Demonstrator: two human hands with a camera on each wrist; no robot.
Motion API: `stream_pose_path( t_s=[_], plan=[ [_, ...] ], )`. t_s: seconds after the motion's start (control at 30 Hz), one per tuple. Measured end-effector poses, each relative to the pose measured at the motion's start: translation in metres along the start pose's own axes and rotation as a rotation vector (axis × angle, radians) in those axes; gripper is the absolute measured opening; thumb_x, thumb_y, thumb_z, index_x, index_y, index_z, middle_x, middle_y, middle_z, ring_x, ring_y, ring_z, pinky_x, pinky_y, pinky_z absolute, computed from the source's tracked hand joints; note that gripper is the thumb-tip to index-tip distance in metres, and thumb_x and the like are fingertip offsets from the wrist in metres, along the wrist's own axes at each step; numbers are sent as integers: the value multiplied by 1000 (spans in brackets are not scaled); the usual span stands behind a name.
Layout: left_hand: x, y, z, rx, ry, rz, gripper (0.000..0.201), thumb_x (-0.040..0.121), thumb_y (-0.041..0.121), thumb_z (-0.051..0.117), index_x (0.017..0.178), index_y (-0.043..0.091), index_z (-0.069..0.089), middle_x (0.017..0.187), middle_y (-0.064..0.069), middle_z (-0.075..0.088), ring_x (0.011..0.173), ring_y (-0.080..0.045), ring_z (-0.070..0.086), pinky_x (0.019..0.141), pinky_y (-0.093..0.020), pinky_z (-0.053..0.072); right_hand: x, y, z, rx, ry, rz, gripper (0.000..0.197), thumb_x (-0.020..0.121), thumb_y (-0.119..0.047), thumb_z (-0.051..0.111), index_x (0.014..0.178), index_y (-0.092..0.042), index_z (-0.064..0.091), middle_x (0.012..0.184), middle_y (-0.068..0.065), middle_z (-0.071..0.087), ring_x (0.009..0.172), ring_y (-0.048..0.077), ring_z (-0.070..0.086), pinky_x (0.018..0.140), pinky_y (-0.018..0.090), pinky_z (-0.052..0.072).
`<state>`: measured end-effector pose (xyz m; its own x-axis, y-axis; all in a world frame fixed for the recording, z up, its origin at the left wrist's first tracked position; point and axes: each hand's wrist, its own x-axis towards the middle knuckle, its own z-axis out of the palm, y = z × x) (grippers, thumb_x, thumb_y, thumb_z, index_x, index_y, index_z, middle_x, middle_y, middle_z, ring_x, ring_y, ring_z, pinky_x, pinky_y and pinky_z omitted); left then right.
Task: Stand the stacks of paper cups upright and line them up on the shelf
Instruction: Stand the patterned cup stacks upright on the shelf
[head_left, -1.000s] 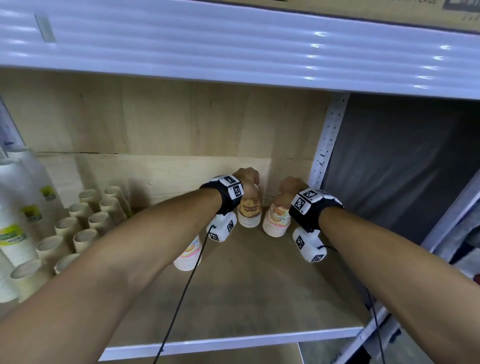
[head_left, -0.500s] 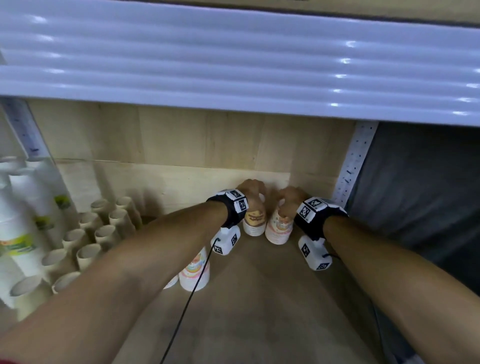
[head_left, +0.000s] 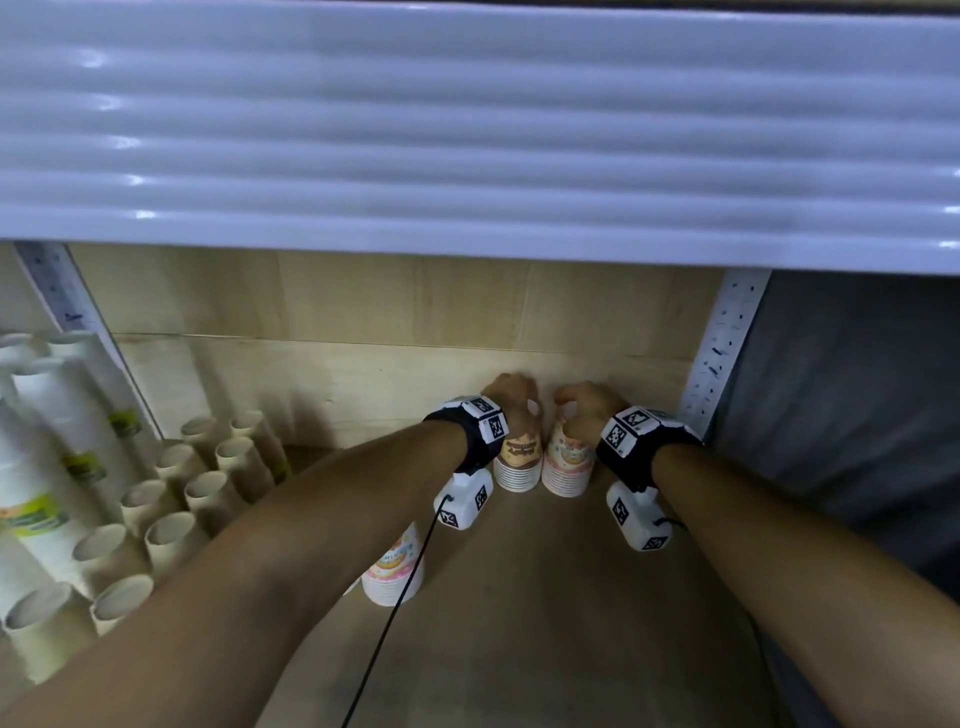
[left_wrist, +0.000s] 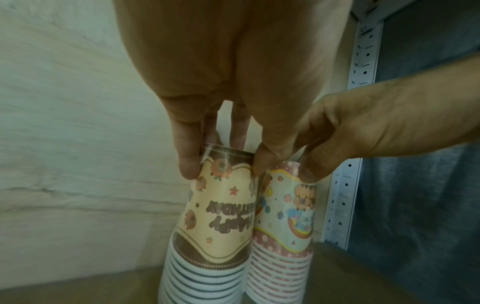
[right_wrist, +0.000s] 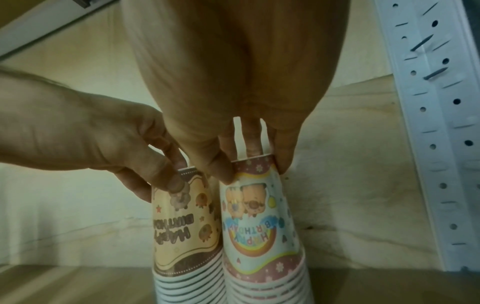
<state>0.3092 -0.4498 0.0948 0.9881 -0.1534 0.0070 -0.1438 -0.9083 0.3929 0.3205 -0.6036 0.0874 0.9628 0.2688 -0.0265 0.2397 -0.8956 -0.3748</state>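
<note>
Two upside-down stacks of birthday paper cups stand side by side at the back right of the wooden shelf (head_left: 519, 623). My left hand (head_left: 511, 397) pinches the top of the brown-and-cream stack (head_left: 519, 457) (left_wrist: 221, 216) (right_wrist: 182, 226). My right hand (head_left: 587, 408) pinches the top of the pink rainbow stack (head_left: 569, 462) (right_wrist: 259, 222) (left_wrist: 285, 216). Both stacks rest on the shelf, touching each other. A third pink stack (head_left: 392, 571) stands nearer, partly hidden under my left forearm.
Several plain brown cup stacks (head_left: 171, 499) lie or lean at the left, beside tall white wrapped stacks (head_left: 47, 467). A white perforated upright (head_left: 722, 353) stands right of the cups. The upper shelf's white edge (head_left: 467, 156) hangs low overhead.
Both hands and their stacks have moved deeper toward the back wall, and the two stacks now stand closer together. The camera has dropped lower under the upper shelf.
</note>
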Motion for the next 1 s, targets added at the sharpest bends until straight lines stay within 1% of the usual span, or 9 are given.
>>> stream_pose_path(
  t_s=[0.1, 0.17, 0.3, 0.4, 0.5, 0.57, 0.77, 0.87, 1.0],
  plan=[
    [-1, 1, 1, -12, 25, -16, 30, 84, 21, 68, 112, 8, 66, 116, -10, 65, 108, -27, 63, 72, -23, 42, -1, -1, 0, -18, -5, -1, 35, 88, -12, 61, 122, -9, 62, 126, 11, 61, 118, 29, 56, 91, 25, 41],
    [-2, 2, -1, -3, 4, -13, 36, 86, 20, 67, 119, 7, 64, 124, -11, 62, 115, -27, 59, 79, -24, 43, -3, -2, -1, -38, -9, 12, 21, 87, -8, 60, 107, -10, 64, 108, 9, 63, 106, 27, 60, 79, 21, 38],
    [-6, 2, -6, 33, -15, -9, 53, 91, 23, 63, 139, 6, 48, 143, -12, 47, 128, -30, 48, 95, -32, 45, -13, -5, 0, -27, 46, 49, 9, 81, -12, 61, 88, -17, 59, 94, 6, 63, 92, 26, 62, 75, 31, 50],
    [-14, 1, -14, 14, -39, -12, 65, 86, 27, 68, 144, 13, 43, 144, -10, 41, 127, -30, 48, 91, -34, 47, -10, -4, 1, -26, 92, 63, 24, 76, -21, 61, 99, -21, 61, 104, 8, 62, 97, 28, 62, 84, 39, 55],
    [-23, 1, -29, 44, -65, -7, 66, 86, 32, 68, 144, 17, 41, 145, -7, 40, 130, -27, 45, 96, -33, 44, 0, -5, 1, -84, 75, 49, 22, 72, -27, 58, 93, -24, 52, 105, 8, 60, 94, 30, 61, 81, 39, 55],
    [-32, 1, -42, 59, -68, -3, 64, 86, 35, 67, 142, 17, 43, 144, -5, 43, 128, -25, 47, 95, -32, 44, -12, -25, -7, -108, 63, 26, 31, 72, -31, 59, 101, -23, 54, 110, 9, 60, 99, 32, 61, 83, 39, 54],
    [-70, -20, -82, 105, -48, -55, 57, 85, 33, 72, 137, 19, 52, 142, -3, 47, 125, -25, 50, 89, -27, 41, -36, -79, -20, -96, 57, -9, 50, 77, -36, 69, 122, -16, 60, 127, 8, 56, 112, 26, 56, 89, 31, 48],
    [-93, -39, -98, 140, -42, -102, 53, 85, 35, 72, 133, 20, 55, 140, -1, 47, 124, -23, 49, 89, -27, 40, -45, -103, -18, -87, 33, -54, 46, 83, -25, 65, 127, -14, 57, 133, 6, 53, 118, 24, 53, 89, 28, 44],
    [-125, -61, -113, 165, -45, -180, 52, 84, 34, 73, 132, 20, 57, 137, -3, 51, 121, -24, 51, 91, -29, 43, -61, -142, -5, -93, -16, -108, 47, 84, -30, 66, 129, -18, 58, 133, 5, 54, 117, 23, 55, 85, 25, 41]
  ],
)
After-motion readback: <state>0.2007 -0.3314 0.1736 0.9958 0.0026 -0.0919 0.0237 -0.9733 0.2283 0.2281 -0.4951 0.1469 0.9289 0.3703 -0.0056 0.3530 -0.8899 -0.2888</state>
